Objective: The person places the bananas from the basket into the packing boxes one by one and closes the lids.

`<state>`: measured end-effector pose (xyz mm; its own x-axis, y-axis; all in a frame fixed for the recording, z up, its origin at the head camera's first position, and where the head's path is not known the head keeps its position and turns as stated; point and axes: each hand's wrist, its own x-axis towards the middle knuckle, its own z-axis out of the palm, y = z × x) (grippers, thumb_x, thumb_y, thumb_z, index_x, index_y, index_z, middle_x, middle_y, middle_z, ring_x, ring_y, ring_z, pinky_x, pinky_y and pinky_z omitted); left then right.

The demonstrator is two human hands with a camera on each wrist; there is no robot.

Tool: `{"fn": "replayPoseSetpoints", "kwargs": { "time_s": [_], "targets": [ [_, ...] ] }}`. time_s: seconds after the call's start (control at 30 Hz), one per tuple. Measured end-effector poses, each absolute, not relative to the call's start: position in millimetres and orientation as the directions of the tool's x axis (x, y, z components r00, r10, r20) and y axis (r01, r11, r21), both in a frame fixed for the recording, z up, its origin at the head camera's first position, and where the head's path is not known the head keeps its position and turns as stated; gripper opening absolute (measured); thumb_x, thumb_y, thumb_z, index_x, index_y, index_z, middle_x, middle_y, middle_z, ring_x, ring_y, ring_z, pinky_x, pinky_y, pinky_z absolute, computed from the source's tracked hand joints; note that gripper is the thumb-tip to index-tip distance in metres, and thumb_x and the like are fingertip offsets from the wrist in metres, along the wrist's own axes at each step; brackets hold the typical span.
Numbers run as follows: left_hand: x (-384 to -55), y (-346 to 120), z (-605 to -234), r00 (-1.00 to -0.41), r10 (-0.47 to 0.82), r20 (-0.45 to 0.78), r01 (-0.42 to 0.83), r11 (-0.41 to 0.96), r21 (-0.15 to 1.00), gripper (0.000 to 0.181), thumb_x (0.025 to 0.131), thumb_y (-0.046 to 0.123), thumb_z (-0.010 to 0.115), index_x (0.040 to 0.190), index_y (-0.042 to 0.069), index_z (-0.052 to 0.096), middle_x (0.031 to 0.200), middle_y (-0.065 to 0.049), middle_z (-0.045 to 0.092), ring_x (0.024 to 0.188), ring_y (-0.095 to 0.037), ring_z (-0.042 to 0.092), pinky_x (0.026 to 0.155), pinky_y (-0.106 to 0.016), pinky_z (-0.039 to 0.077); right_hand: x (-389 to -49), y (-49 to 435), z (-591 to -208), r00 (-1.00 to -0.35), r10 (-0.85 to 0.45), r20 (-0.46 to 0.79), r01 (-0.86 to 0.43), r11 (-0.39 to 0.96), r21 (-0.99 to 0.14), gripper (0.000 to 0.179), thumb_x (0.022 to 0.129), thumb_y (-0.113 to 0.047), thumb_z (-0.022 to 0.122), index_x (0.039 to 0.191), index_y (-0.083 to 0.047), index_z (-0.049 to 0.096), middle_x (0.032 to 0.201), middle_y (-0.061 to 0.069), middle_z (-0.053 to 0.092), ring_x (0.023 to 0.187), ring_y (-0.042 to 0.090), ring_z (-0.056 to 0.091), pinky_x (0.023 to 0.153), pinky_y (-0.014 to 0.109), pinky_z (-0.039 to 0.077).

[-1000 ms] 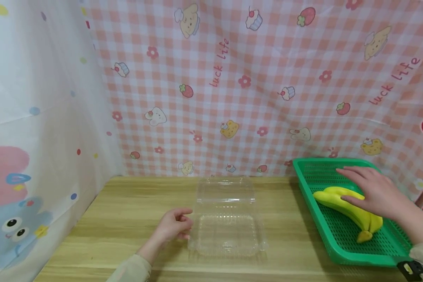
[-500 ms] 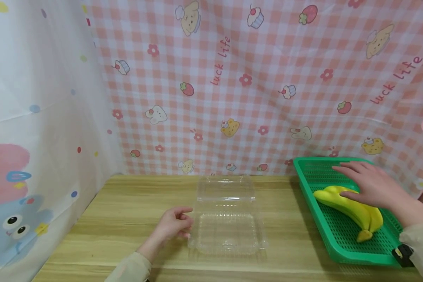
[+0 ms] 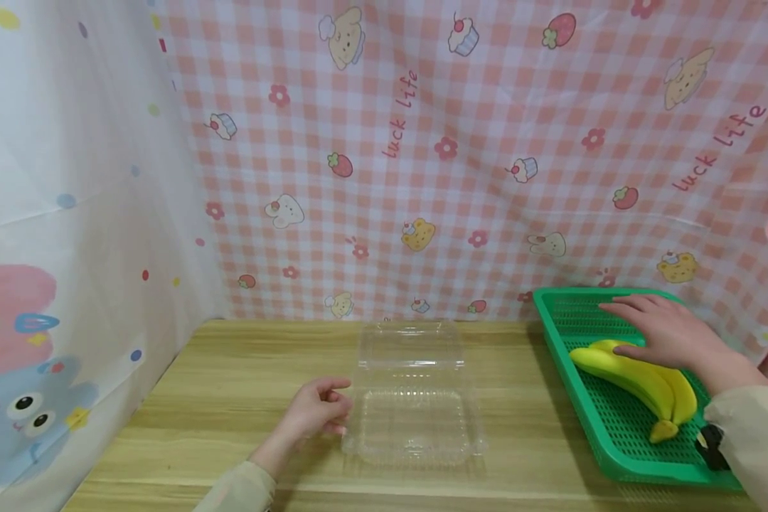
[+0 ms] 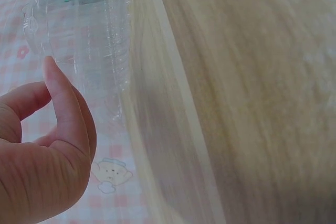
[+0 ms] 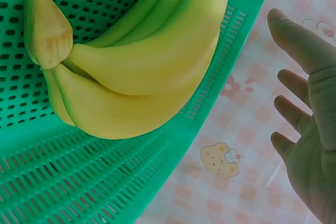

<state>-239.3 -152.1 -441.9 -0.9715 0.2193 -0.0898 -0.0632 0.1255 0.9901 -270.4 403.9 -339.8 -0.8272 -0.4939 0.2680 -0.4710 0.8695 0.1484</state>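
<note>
A bunch of yellow bananas [image 3: 640,380] lies in a green plastic basket [image 3: 569,398] on the right side of the table. My right hand [image 3: 675,334] hovers over the bunch with fingers spread, holding nothing. In the right wrist view the banana stem [image 5: 50,30] points away from that hand [image 5: 310,103], and a gap shows between them. A clear plastic clamshell box [image 3: 412,427] stands at the middle of the table, its lid [image 3: 411,345] raised towards the back. Beside its left edge is my left hand [image 3: 316,409], fingers loosely bent, fingertips right at the rim.
The wooden table [image 3: 230,398] ends at a pink checked cloth [image 3: 371,199] hanging behind it. A white printed curtain [image 3: 102,213] hangs along the left side. The basket's raised rim surrounds the bananas.
My right wrist and sleeve have swung left, and the hand has shifted slightly left above the bananas. The left hand, box and bananas stay where they were.
</note>
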Motion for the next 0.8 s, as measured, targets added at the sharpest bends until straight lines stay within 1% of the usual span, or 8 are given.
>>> {"fn": "replayPoseSetpoints", "kwargs": {
  "time_s": [0.13,0.33,0.57,0.8],
  "targets": [
    [-239,-152,-442,-0.972,0.216,-0.094,-0.066,0.134,0.989,0.048,0.091,-0.008,0.063,0.135,-0.016,0.046,0.087,-0.010,0.056,0.070,-0.016,0.060,0.057,-0.029,0.060,-274,406,-340,-0.844,-0.484,0.233,-0.462,0.875,0.144,0.069,0.080,-0.036,0.083,0.134,-0.002,0.056,0.129,0.025,0.056,0.116,0.047,0.049,0.094,0.068,0.041],
    [-239,-152,-442,-0.971,0.217,-0.097,-0.069,0.133,0.989,0.048,0.090,-0.008,0.064,0.134,-0.016,0.046,0.087,-0.010,0.056,0.071,-0.017,0.060,0.056,-0.029,0.060,-280,409,-345,-0.852,-0.481,0.206,-0.462,0.876,0.137,0.069,0.080,-0.036,0.083,0.135,-0.003,0.056,0.130,0.025,0.056,0.117,0.048,0.049,0.094,0.069,0.041],
    [-239,-152,-442,-0.968,0.231,-0.093,-0.066,0.121,0.990,0.049,0.090,-0.008,0.063,0.135,-0.017,0.045,0.087,-0.009,0.055,0.070,-0.015,0.060,0.056,-0.026,0.059,-283,409,-355,-0.862,-0.475,0.178,-0.471,0.880,0.067,0.071,0.080,-0.039,0.082,0.136,-0.006,0.056,0.131,0.023,0.056,0.118,0.048,0.048,0.094,0.068,0.042],
    [-239,-152,-441,-0.971,0.220,-0.096,-0.071,0.119,0.990,0.048,0.090,-0.009,0.063,0.134,-0.016,0.046,0.087,-0.009,0.055,0.070,-0.015,0.059,0.056,-0.025,0.059,-286,406,-362,-0.886,-0.443,0.134,-0.443,0.896,0.037,0.075,0.079,-0.043,0.081,0.138,-0.006,0.054,0.133,0.025,0.055,0.120,0.050,0.046,0.094,0.071,0.040]
  ]
}}
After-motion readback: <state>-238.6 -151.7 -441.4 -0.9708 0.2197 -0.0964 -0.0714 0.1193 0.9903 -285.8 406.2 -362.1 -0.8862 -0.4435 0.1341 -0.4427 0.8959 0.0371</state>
